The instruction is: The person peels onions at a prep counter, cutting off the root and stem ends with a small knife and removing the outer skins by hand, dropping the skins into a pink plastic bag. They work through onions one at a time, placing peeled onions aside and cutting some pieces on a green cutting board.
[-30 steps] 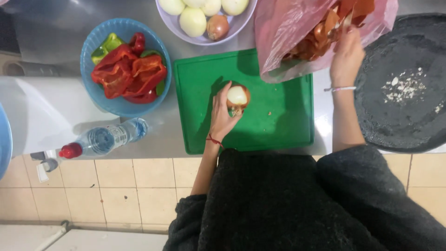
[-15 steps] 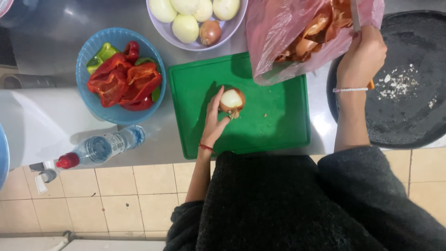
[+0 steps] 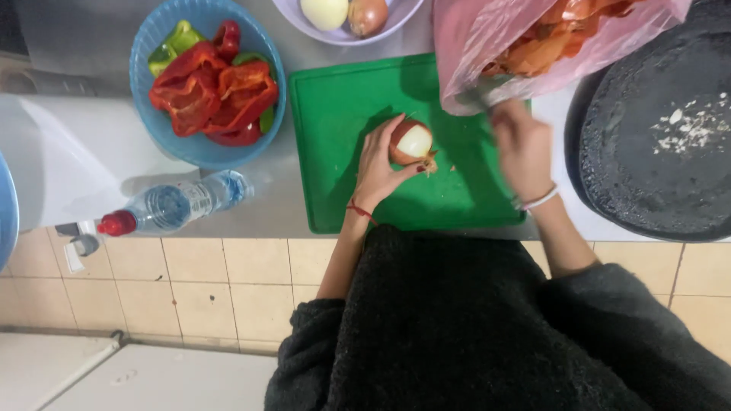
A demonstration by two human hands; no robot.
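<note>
Tiled bench front below, steel top above; green cutting board (image 3: 343, 114) at its middle. Left hand (image 3: 378, 164) clamped on half-peeled onion (image 3: 412, 142), mid-board. Right hand (image 3: 520, 146) blurred, near pink bag of skins (image 3: 487, 38), grip impossible to tell. Peeled onions already in lilac bowl (image 3: 388, 23); some skin left.

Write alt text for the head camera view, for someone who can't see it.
A person's left hand holds a partly peeled onion on a green cutting board, the blurred right hand just below a pink bag of peels. A blue bowl of peppers sits left.
</note>
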